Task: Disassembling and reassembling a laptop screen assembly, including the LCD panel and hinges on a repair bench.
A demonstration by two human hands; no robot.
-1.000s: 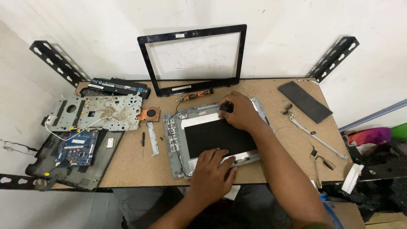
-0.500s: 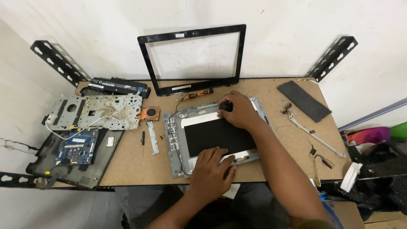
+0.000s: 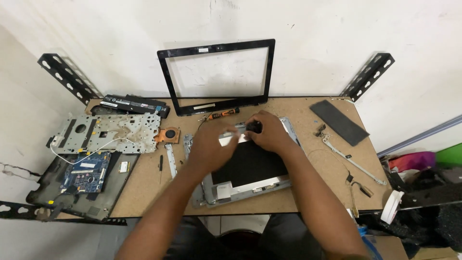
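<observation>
Screen panel lies under both hands, left hand and right hand.

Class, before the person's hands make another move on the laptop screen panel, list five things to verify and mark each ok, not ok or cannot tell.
1. Screen panel lies flat on the table: ok.
2. Right hand rests on the panel's top edge: ok.
3. Left hand placement: blurred, cannot tell.
4. Orange-handled screwdriver lies beside the hands: ok.
5. Black bezel leans on the wall, off the panel: ok.
</observation>
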